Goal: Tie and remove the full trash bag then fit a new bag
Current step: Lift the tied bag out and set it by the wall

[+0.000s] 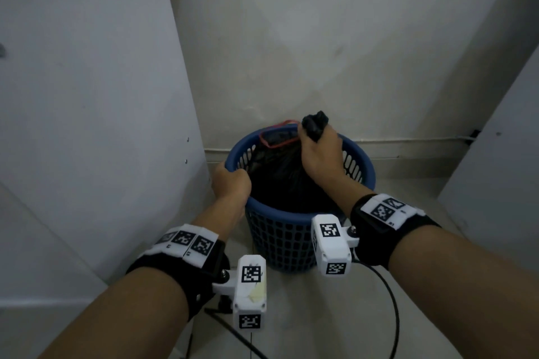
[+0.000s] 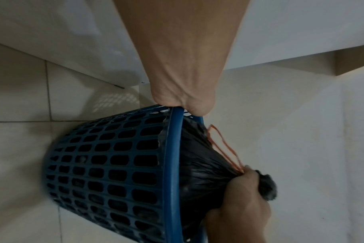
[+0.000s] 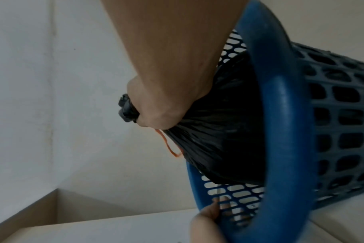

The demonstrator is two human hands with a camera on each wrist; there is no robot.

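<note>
Two hands work: right hand (image 1: pixel 319 154) grips the crinkled black plastic trash bag's (image 1: pixel 280 172) gathered neck above the blue lattice plastic basket (image 1: pixel 280 239); left hand (image 1: pixel 230 183) clutches its rim.

A blue basket (image 1: pixel 303 237) is seen, its wall patterned with a lattice of small rounded openings beneath a plain blue rim. A black trash bag (image 1: pixel 280 175) is held within it, marked by fine gathered creases, and a red-orange drawstring loop (image 1: pixel 275 140) is shown against the black. The wrist bands (image 1: pixel 388 230) are black with white panels carrying black-and-white square code patterns; the same codes are borne by the white camera housings (image 1: pixel 332 245). The walls (image 1: pixel 350 38) are off-white, and pale tiles with dark joints cover the floor (image 2: pixel 21 102).
</note>
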